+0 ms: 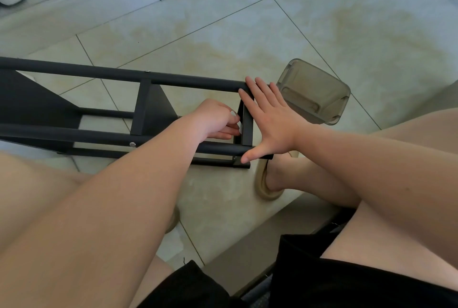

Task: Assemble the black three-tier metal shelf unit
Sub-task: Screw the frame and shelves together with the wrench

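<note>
Black metal shelf unit (119, 76) lying sideways on tile floor (223, 22). R hand (272, 121) pressing flat on its end, fingers released, spread across tubes (198, 83). L hand (215, 119) reaching inside frame, fingers curling against end panel (247, 124); grasp: cannot tell. Smoky tub (314, 89) sitting just beyond R fingers.

No legible text, labels, brand marks or nos. on shelf frame (119, 74), plastic container (313, 92) or elsewhere in view.
</note>
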A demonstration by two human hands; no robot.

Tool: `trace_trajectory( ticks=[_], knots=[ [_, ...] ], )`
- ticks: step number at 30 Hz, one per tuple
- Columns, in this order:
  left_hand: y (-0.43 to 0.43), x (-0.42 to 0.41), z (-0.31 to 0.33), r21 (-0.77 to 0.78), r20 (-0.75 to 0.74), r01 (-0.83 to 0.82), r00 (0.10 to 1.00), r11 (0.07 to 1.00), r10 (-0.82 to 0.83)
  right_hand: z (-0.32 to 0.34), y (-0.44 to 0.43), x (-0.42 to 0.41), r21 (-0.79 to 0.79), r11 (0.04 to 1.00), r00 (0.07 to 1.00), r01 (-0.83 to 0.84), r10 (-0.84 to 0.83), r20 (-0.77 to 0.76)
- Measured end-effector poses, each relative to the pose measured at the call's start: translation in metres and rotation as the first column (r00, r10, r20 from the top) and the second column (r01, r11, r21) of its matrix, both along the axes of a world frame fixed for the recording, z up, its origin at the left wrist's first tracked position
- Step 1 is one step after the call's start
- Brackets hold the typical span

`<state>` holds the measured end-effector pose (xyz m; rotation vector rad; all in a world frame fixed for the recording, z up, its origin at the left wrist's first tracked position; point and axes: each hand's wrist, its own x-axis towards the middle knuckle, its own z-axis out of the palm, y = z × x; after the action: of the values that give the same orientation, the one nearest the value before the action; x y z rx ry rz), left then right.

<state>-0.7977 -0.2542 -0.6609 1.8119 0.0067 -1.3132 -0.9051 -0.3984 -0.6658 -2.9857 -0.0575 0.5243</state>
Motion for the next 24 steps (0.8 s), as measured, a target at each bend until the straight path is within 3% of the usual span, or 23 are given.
trace_trajectory(
  ticks=[7,11,16,24],
  knots=[
    [-0.003,-0.002,0.007,0.028,0.017,0.014,1.0,0.999,-0.015,-0.001,0.0,0.001,-0.001,1.0,1.0,0.002,-0.002,-0.008],
    [0.0,0.002,0.0,0.079,0.127,0.113,0.984,0.99,-0.122,0.0,0.001,0.001,-0.007,1.0,1.0,0.001,-0.001,-0.008],
    [0.002,0.005,-0.002,0.13,0.151,0.16,0.972,0.979,-0.179,0.001,0.001,0.001,-0.01,1.0,1.0,0.001,-0.001,-0.007],
    [-0.002,0.005,-0.002,0.104,0.116,0.081,0.989,0.991,-0.093,-0.001,0.001,0.002,-0.024,1.0,1.0,-0.002,0.002,-0.007]
  ],
)
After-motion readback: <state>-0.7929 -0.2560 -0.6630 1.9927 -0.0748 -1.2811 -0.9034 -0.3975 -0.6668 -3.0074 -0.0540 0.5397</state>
